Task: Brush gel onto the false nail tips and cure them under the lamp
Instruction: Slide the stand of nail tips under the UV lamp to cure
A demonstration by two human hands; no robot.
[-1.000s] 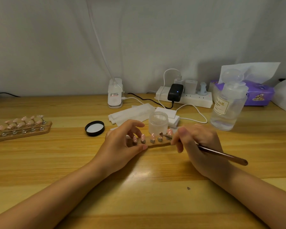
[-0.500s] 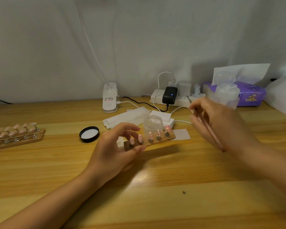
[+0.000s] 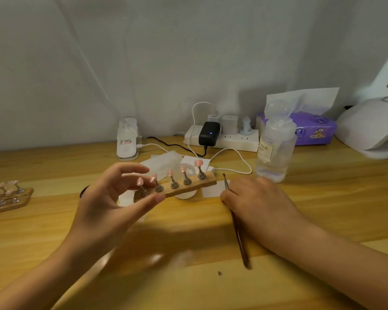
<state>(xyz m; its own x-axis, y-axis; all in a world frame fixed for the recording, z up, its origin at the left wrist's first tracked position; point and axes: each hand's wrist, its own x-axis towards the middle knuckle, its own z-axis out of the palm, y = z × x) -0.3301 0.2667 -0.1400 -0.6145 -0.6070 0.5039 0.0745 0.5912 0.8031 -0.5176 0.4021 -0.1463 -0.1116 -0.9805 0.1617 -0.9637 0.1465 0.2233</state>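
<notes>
While half hidden behind the holder (image 3: 188, 184), the jar (image 3: 186, 193) stands open.

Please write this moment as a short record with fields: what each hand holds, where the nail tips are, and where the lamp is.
left hand: holds wooden strip lifted above table
nail tips: five pink ones, upright on metal stands in the strip
right hand: rests on table, holds brush
brush tip: points away from the person, near a white pad
white lamp: far right, nothing seen under it
second holder: far left on table
</notes>
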